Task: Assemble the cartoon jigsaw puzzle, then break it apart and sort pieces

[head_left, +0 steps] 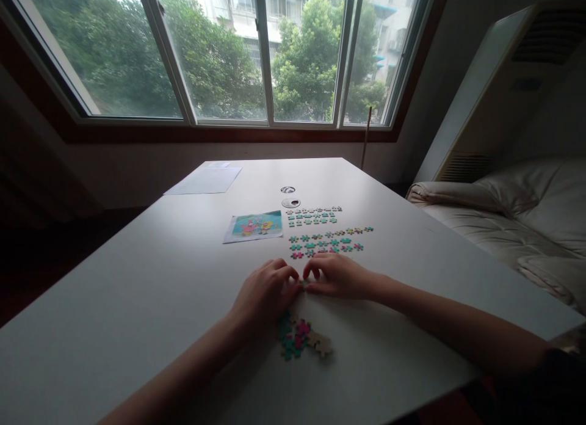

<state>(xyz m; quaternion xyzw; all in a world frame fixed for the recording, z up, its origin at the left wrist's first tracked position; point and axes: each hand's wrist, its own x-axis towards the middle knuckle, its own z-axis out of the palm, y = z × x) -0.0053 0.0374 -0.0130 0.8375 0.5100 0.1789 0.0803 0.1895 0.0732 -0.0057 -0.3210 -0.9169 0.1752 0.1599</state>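
Observation:
My left hand (268,289) and my right hand (341,276) meet over the white table, fingers curled and fingertips almost together. A small greenish puzzle piece (303,284) shows between them, pinched from both sides; most of it is covered by the fingers. Just beyond the hands lie several rows of loose puzzle pieces (317,236), teal, pink and yellow, the nearest row partly behind my right hand. Closer to me, beside my left wrist, sits a small pile of puzzle pieces (302,336), some teal and pink, others with the plain tan back up.
A printed cartoon picture (256,226) lies left of the rows. Beyond it are two round inserts (290,203) in the table (151,290) and a white sheet of paper (204,179) at the far left. A padded sofa (494,211) stands along the right, a window ahead.

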